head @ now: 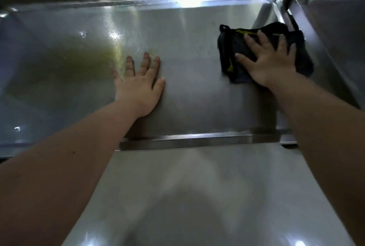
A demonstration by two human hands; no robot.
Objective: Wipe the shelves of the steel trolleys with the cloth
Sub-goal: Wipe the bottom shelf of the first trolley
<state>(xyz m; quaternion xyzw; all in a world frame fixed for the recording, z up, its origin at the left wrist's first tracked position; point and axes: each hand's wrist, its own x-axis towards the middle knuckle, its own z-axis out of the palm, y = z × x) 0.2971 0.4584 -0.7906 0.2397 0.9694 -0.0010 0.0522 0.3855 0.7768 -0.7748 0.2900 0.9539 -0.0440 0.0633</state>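
Observation:
A steel trolley shelf (189, 34) with a raised rim fills the upper half of the view. On its right part lies a dark blue cloth (233, 48) with black and yellow edging. My right hand (270, 62) presses flat on the cloth with the fingers spread. My left hand (139, 83) lies flat on the bare steel near the shelf's middle, palm down, fingers apart, holding nothing. A yellowish smear (85, 62) shows on the shelf left of my left hand.
A second steel surface (197, 196) lies nearer to me, below the shelf's front rim (197, 143). Another steel trolley shelf (339, 28) adjoins on the right, past an upright post (286, 0). A dark wall runs behind.

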